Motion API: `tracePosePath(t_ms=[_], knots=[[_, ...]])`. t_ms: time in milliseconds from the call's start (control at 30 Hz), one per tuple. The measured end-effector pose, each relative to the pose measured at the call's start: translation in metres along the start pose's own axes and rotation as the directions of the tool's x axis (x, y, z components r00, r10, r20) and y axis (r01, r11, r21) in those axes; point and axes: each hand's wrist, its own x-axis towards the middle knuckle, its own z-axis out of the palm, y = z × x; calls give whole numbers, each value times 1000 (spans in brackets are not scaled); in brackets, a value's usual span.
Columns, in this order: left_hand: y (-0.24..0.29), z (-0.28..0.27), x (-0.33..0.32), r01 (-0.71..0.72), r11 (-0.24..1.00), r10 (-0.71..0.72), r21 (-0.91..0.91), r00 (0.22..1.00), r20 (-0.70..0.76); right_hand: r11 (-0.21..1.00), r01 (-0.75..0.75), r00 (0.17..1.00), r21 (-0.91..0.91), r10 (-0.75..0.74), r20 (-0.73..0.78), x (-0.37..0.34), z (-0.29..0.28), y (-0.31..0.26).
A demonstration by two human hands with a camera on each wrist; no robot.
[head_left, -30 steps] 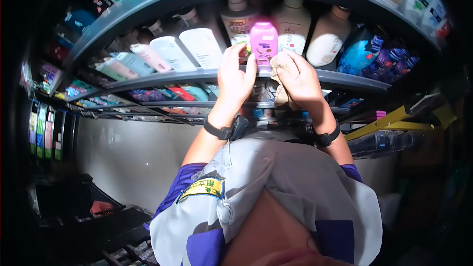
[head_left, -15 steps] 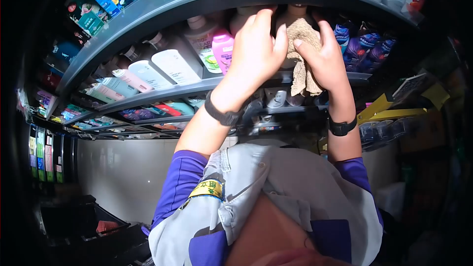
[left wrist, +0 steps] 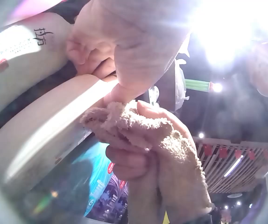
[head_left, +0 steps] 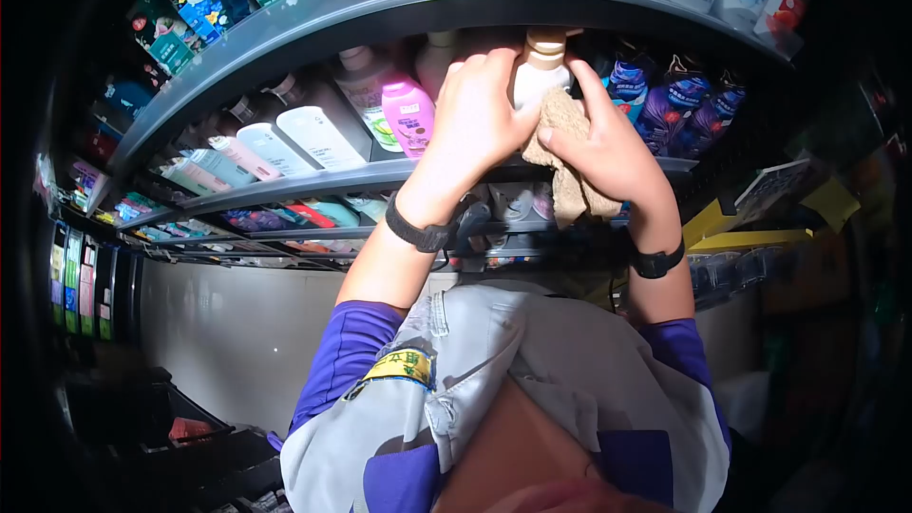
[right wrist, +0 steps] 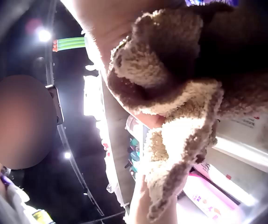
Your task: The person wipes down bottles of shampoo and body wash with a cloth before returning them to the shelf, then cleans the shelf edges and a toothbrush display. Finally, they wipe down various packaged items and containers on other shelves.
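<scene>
A cream pump bottle [head_left: 543,71] stands on the middle shelf, its cap and shoulder showing between the two hands. My left hand [head_left: 483,109] grips it near the top from the left; in the left wrist view, curled fingers lie at the upper end of the bottle [left wrist: 50,126]. On the other side, my right hand [head_left: 622,147] holds a tan terry cloth [head_left: 560,142] against the bottle's front, and one end of the cloth hangs down. The cloth [right wrist: 180,126] covers much of the right wrist view. A pink bottle [head_left: 408,114] is left of my left hand.
White bottles [head_left: 321,138] line the shelf to the left, and dark purple packs [head_left: 674,104] fill its right end. The upper shelf's grey edge [head_left: 456,11] curves just above my hands. A yellow frame [head_left: 750,240] juts out at the right.
Both hands have moved right, from beside the pink bottle to the cream bottle. My left hand has taken hold of its top, and the bottle's top now shows farther forward.
</scene>
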Motion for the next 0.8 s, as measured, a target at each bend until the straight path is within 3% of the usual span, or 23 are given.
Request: tracePosePath(t_ms=[67, 100, 167, 233, 400, 567, 633, 700, 800], knots=[[-7, 6, -8, -96, 993, 93, -65, 994, -51, 992, -75, 996, 105, 70, 49, -8, -1, -8], [-6, 11, -14, -36, 992, 32, -124, 999, -37, 992, -70, 996, 105, 64, 59, -11, -1, -8], [-14, 24, -24, 84, 865, -86, -494, 996, 19, 983, -114, 991, 147, 102, 83, -17, 0, -1], [-22, 36, -30, 138, 845, -129, -517, 990, 53, 991, -64, 997, 115, 58, 54, -21, 3, 7], [-36, 61, -39, 264, 773, -224, -576, 964, 142, 951, -70, 998, 300, 67, 20, -28, 6, 2], [-24, 41, -45, 175, 852, -147, -494, 985, 95, 885, -38, 999, 464, 29, 26, -41, 7, -19], [-10, 19, -48, 181, 848, -192, -499, 981, 30, 892, 91, 993, 443, -49, -106, -47, 11, -23], [-1, -11, -50, 140, 869, -161, -474, 987, -4, 933, 180, 951, 312, -84, -297, -52, 10, -39], [4, -42, -65, 56, 900, -112, -432, 988, -106, 880, 249, 862, 405, -11, -506, -57, 16, -36]])
